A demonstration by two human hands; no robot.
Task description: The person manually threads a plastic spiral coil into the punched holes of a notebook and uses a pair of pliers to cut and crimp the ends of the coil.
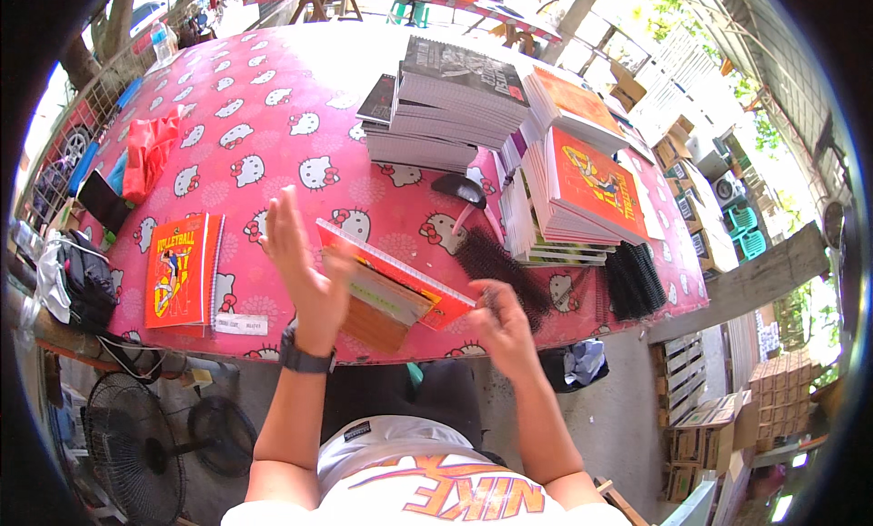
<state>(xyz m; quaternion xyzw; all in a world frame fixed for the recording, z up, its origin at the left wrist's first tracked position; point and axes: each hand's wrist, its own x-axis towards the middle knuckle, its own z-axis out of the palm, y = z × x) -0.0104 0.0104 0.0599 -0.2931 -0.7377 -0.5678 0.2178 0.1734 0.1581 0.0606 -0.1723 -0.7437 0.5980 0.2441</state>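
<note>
In front of me a red-covered notebook lies tilted, its long edge slanting down to the right. Against its near side is a brown wooden block with a paler strip along the top. My left hand, a dark watch on its wrist, is raised at the notebook's left part with fingers stretched up; its thumb is blurred. At the notebook's right corner is my right hand, fingers curled together; what they pinch is too small to make out. Black spiral coils lie just beyond that hand.
Red notebooks lie at left beside a white paper strip. Farther off stand stacks of dark notebooks and orange-red notebooks. More black coils are at the right edge. A black fan stands below left.
</note>
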